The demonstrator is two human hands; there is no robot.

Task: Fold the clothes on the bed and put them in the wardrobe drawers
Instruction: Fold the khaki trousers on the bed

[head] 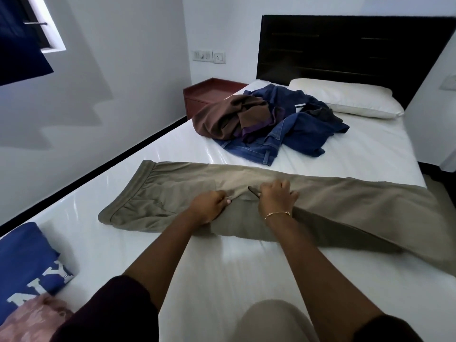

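Khaki trousers [345, 201] lie stretched across the white bed [222, 280], waistband at the left, legs running off to the right. My left hand [209, 206] grips a fold of the trousers near the crotch, fingers curled. Close beside it, my right hand [277, 197], with a thin bracelet at the wrist, pinches the same cloth. Behind them a loose pile of clothes [269, 124] holds a brown garment, blue jeans and dark blue pieces. A folded blue shirt [27, 262] with white letters lies at the near left.
A white pillow [345, 99] rests against the dark headboard [345, 48]. A red-brown bedside table [207, 92] stands left of the bed by the wall. A pink folded cloth [32, 319] sits at the bottom left corner. The wardrobe is out of view.
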